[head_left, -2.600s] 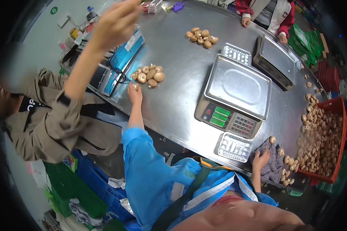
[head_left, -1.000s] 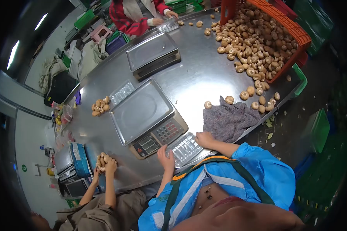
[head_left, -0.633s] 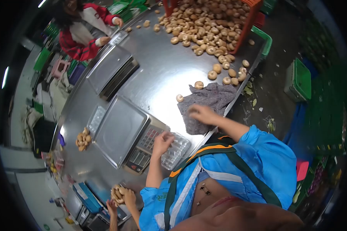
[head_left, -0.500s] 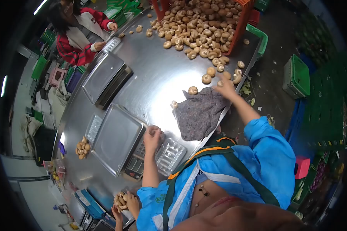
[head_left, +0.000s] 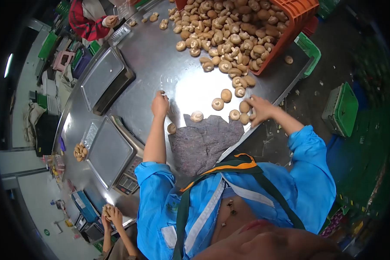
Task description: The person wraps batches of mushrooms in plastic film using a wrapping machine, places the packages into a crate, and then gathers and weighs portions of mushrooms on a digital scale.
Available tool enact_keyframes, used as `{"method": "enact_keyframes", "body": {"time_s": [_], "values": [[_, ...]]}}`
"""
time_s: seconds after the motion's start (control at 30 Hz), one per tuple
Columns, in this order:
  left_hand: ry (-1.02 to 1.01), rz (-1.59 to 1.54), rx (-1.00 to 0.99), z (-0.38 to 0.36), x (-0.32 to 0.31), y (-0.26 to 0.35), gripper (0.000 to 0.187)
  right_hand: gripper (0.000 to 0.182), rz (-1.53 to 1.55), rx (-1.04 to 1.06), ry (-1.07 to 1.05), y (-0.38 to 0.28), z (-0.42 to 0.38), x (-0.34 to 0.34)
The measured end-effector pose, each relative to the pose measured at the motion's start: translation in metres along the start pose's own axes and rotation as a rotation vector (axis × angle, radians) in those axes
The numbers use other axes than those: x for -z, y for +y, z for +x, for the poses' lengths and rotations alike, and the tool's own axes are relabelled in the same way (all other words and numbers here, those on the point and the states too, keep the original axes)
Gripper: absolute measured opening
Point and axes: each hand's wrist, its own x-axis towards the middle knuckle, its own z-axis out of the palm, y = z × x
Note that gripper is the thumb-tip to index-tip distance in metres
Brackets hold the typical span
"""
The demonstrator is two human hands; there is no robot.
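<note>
My left hand (head_left: 160,105) is closed, pinching the edge of a clear plastic tray (head_left: 170,89) that shows only faintly in the glare on the metal table. On the right, the fingers of my right hand (head_left: 261,109) curl round a few brown mushrooms (head_left: 245,107) by the table's edge. Close by, single mushrooms (head_left: 218,104) lie on the metal. A grey cloth (head_left: 203,145) is spread in front of me, with a mushroom (head_left: 196,116) at its top edge and another (head_left: 172,128) at its left corner.
An orange crate (head_left: 297,19) lies tipped with a large mushroom heap (head_left: 229,34) spilling out. Two scales (head_left: 110,154) (head_left: 102,80) stand left. A co-worker's hands (head_left: 112,216) hold mushrooms at lower left; another person in red plaid (head_left: 89,21) is at the far side. Green bins (head_left: 344,108) stand right.
My left hand has moved forward, away from the near scale, and the clear tray has left its place beside it. My right hand has closed in on mushrooms. The whole view has shifted.
</note>
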Motion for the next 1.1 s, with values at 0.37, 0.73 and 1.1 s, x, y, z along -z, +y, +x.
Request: {"method": "enact_keyframes", "body": {"time_s": [0.37, 0.73, 1.1], "values": [[-0.156, -0.476, 0.227, -0.076, -0.135, 0.086, 0.029, 0.091, 0.286, -0.21, 0.404, -0.006, 0.078, -0.01], [-0.007, -0.9, 0.282, -0.082, -0.138, 0.151, 0.029, 0.07, 0.466, -0.37, 1.009, 0.01, 0.073, -0.052], [-0.562, -2.161, 0.58, 0.001, -0.18, 0.227, 0.067, 0.061, 0.885, -0.451, 1.015, 0.028, 0.113, -0.04]]}}
